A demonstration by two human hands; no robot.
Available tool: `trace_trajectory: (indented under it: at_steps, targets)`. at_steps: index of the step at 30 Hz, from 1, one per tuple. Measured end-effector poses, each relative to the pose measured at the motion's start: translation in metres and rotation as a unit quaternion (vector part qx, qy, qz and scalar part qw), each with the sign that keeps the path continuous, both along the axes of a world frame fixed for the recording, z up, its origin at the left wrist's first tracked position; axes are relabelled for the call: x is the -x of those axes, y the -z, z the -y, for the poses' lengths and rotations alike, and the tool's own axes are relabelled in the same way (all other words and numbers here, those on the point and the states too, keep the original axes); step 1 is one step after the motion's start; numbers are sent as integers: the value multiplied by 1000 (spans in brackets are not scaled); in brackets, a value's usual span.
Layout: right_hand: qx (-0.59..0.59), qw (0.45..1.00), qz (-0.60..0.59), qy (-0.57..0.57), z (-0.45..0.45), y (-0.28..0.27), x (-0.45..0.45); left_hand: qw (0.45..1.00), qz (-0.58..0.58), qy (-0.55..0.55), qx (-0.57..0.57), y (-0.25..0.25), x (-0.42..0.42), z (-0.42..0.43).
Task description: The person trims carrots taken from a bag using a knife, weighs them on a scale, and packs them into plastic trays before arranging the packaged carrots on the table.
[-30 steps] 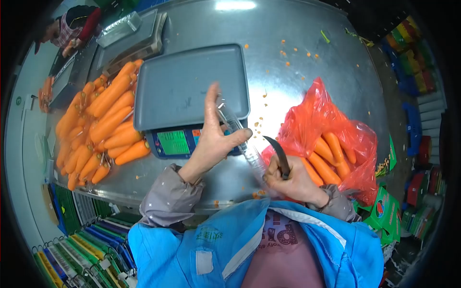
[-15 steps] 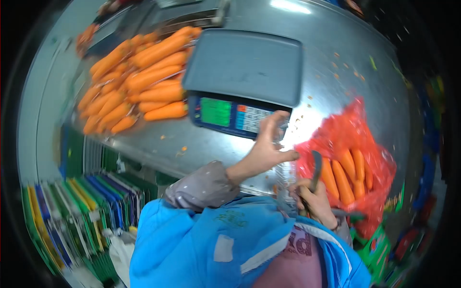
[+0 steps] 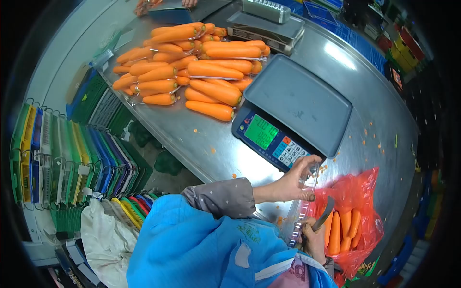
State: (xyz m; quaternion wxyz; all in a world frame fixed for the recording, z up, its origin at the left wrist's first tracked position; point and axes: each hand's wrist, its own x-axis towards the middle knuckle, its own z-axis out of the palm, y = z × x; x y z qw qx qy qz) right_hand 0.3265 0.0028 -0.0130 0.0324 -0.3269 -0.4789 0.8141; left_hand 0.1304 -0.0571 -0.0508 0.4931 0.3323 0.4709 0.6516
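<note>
My left hand (image 3: 288, 186) grips the far end of a clear plastic tray (image 3: 298, 216), fingers over its edge and thumb on the near side. My right hand (image 3: 314, 241) is closed around the handle of a knife (image 3: 326, 214), its curved blade pointing up and away from me. The tray's near end lies against that hand; whether it is also held there I cannot tell. Just right of the knife, several loose carrots (image 3: 345, 229) lie in an open red plastic bag (image 3: 367, 192). A digital scale (image 3: 297, 103) with a lit green display stands beyond my left hand, its pan bare.
Several packs of carrots (image 3: 218, 69) are piled on the metal table (image 3: 192, 144) left of the scale. Another scale (image 3: 264, 31) stands behind, with a clear tray stack on it. Another person's hand (image 3: 189, 3) shows at the far edge. Colored crates (image 3: 72, 158) stand on the left.
My view has turned, so the scale, carrots and red bag appear lower and rotated. Both hands keep nearly the same hold on the tray and the knife.
</note>
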Motion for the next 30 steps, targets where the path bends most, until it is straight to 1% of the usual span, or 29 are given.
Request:
trace_trajectory:
  at_steps: [1, 4, 6, 8, 10, 11, 13, 14, 15, 17, 18, 19, 20, 21, 23, 24, 25, 26, 27, 29, 30]
  targets:
    - [-4, 1000, -6, -4, 0, 0, 3, 999, 29, 13, -15, 3, 2, 1]
    - [-29, 999, 13, -13, 4, -5, 10, 998, 45, 15, -29, 4, 7, 6]
    - [-38, 999, 20, -27, 5, -8, 14, 996, 78, 11, -42, 1, 8, 11]
    - [-46, 998, 32, -35, 6, -14, 18, 995, 82, 8, -57, 4, 10, 13]
    - [-23, 994, 88, -62, 9, -21, 26, 992, 91, 6, -86, 9, 13, 16]
    - [-22, 994, 94, -55, 11, -19, 28, 992, 96, 12, -86, 10, 14, 18]
    - [-195, 978, 46, -62, 17, -12, 37, 993, 104, -6, -55, 9, 18, 23]
    - [-233, 968, 54, -71, 18, -16, 43, 994, 100, -29, -45, 8, 19, 28]
    - [-231, 969, 62, -63, 17, -16, 47, 993, 106, -20, -42, 10, 24, 34]
    - [-234, 971, -7, -46, 17, -12, 48, 983, 151, -100, -21, 19, 37, 50]
    - [-243, 969, -14, -41, 13, -17, 50, 974, 174, -143, -11, 27, 45, 60]
    - [-251, 967, -15, -37, 8, -23, 52, 962, 200, -187, 4, 34, 53, 70]
    - [-255, 966, -7, -29, 3, -27, 53, 932, 276, -235, 6, 35, 63, 85]
    - [-259, 965, 2, -24, -1, -30, 51, 905, 344, -251, -21, 42, 73, 102]
    - [-283, 959, 26, -6, -4, -29, 50, 875, 373, -308, 20, 57, 90, 124]
    - [-262, 965, 18, 4, -4, -27, 50, 874, 373, -309, 27, 63, 94, 134]
    - [-258, 966, 17, 5, -5, -25, 49, 866, 348, -352, 66, 70, 100, 142]
    - [-288, 958, 12, 3, -7, -23, 47, 855, 322, -394, 103, 75, 106, 150]
    - [-318, 948, 8, 3, -8, -21, 45, 855, 320, -394, 106, 80, 110, 158]
    - [-339, 941, -10, 23, -15, -22, 47, 849, 255, -458, 66, 89, 119, 171]
    - [-402, 915, -21, 19, -19, -21, 48, 849, 244, -465, 53, 91, 124, 176]
